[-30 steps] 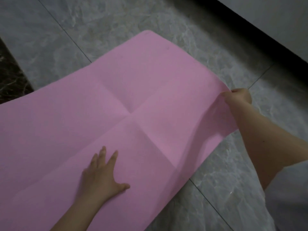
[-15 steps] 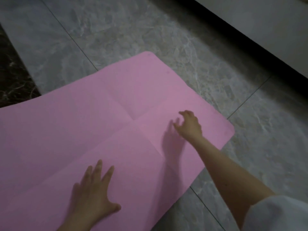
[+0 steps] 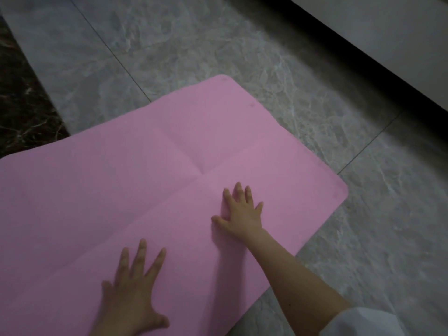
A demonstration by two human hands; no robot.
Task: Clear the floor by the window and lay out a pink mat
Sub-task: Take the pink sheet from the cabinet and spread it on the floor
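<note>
1. The floor [image 3: 242,52] is made of big grey tiles with pale swirls in them, like marble.
2. Thin dark lines run between the tiles.
3. On the far left there is a strip of dark brown stone [image 3: 21,105] with light veins in it.
4. At the top right there is a pale wall or panel [image 3: 388,27]. A black band of shadow runs along its bottom edge, where it meets the floor.
5. The room is dim, so the colours look soft and a bit grey.
6. The pink mat [image 3: 121,185] lies flat on the grey tiles. It fills the left and middle of the view and runs off the left and bottom edges.
7. Two rounded corners of the mat show, one at the top and one on the right.
8. The mat has fold lines that cross near its middle.
9. The left hand [image 3: 132,299] lies flat on the mat near the bottom of the view. Its fingers are straight and spread wide.
10. The right hand [image 3: 241,213] lies flat on the mat too, a bit farther up, just below where the fold lines cross. Its fingers are straight and spread.
11. A white sleeve [image 3: 363,323] shows at the bottom right, on the right arm.
</note>
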